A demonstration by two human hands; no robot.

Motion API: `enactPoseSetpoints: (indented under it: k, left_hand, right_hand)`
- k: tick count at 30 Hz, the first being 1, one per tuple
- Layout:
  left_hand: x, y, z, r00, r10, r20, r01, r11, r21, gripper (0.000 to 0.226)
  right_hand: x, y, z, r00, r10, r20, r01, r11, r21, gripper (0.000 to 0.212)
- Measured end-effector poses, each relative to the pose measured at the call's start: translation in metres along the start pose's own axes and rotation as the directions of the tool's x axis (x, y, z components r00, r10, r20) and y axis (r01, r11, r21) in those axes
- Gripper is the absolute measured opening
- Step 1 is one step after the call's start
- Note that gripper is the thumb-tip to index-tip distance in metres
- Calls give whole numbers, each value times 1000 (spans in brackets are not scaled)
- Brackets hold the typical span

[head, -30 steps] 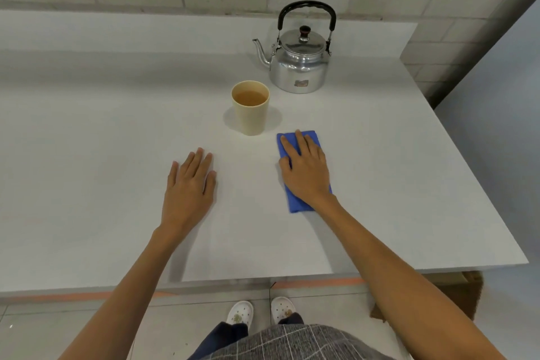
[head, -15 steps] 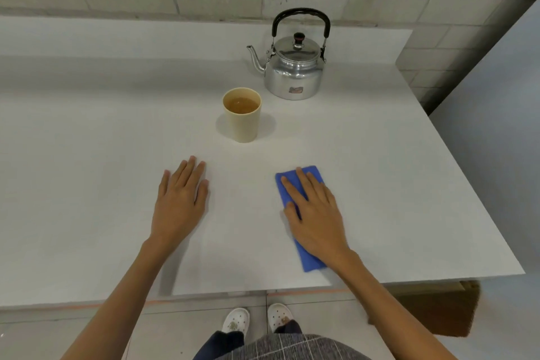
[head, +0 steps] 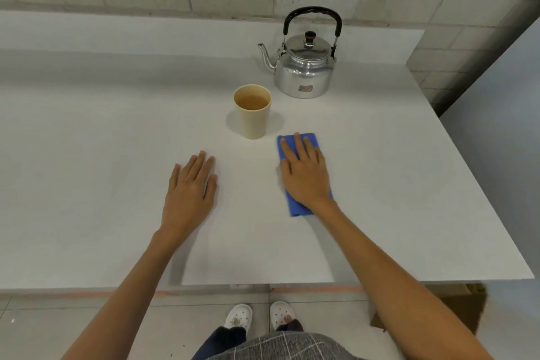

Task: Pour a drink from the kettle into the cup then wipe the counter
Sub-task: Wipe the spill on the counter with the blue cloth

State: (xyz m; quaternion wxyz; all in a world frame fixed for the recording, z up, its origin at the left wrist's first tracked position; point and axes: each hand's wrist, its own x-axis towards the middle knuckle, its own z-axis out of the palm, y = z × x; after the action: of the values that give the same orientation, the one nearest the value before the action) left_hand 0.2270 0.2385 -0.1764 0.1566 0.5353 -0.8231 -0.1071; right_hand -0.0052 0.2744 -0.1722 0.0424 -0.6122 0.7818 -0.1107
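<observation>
A silver kettle [head: 304,67] with a black handle stands at the back of the white counter [head: 102,140], spout to the left. In front of it stands a beige cup [head: 253,120] holding brown drink. My right hand [head: 305,174] lies flat on a folded blue cloth [head: 295,207], pressing it to the counter just right of the cup. My left hand [head: 190,193] rests flat on the bare counter, fingers together, holding nothing.
A grey block wall rises behind the counter. The counter's right edge drops off beside a blue-grey panel [head: 496,140]. Its front edge runs above my white shoes [head: 260,316] on the tiled floor. A brown cardboard box [head: 464,310] sits under the right corner.
My right hand pulled the cloth back toward me, then pushed it forward again to beside the cup. The left hand stayed flat in place.
</observation>
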Motion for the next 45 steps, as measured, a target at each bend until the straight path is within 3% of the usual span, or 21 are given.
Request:
enactPoseSetpoints:
  k: [5, 9, 15, 18, 21, 25, 28, 31, 33, 35, 39, 45]
  left_hand:
    - [1, 0, -1, 1000, -8, 12, 8, 1000, -2, 47]
    - [1, -2, -2, 1000, -7, 28, 7, 1000, -13, 48]
    - [-1, -1, -4, 1000, 4, 25, -3, 998, -56, 46]
    - [0, -2, -11, 999, -3, 46, 10, 987, -160, 44]
    - [-5, -5, -20, 997, -37, 68, 55, 958, -283, 41]
    - [-22, -10, -37, 985, -175, 1, 160, 894, -419, 36]
    - [-35, -20, -47, 957, -289, -31, 248, 867, -431, 39]
    - [-45, -18, -52, 939, -335, 78, 334, 834, -440, 37]
    - [-49, -10, -54, 913, -355, 199, 407, 804, -433, 50]
    - [-52, -4, -54, 888, -354, 295, 452, 793, -409, 64]
    - [-52, -1, -56, 841, -413, 351, 535, 735, -417, 59]
    - [-49, -13, -68, 798, -455, 394, 597, 685, -417, 46]
  right_hand:
    - [-61, -61, 9, 971, -236, 35, 233, 969, 75, 51]
    - [-105, -36, -1, 942, -321, 95, 310, 944, 113, 53]
    - [-67, 6, -9, 992, -114, 47, 114, 993, -11, 50]
    - [-33, -32, 4, 999, -40, 23, 40, 999, -17, 52]
    - [-20, -93, 20, 998, -60, 34, 59, 998, 29, 53]
    - [-23, -166, 36, 991, -98, 96, 88, 991, 103, 55]
    - [-18, -179, 32, 981, -83, 176, 53, 984, 170, 54]
    - [5, -173, 12, 981, -111, 159, 81, 979, 188, 42]
    - [25, -171, -1, 980, -169, 100, 154, 978, 141, 35]
    - [42, -170, -10, 955, -250, 162, 237, 967, 99, 38]
    - [57, -168, -14, 892, -262, 369, 225, 964, 139, 35]
    - [64, -179, -16, 884, -259, 390, 188, 959, 211, 23]
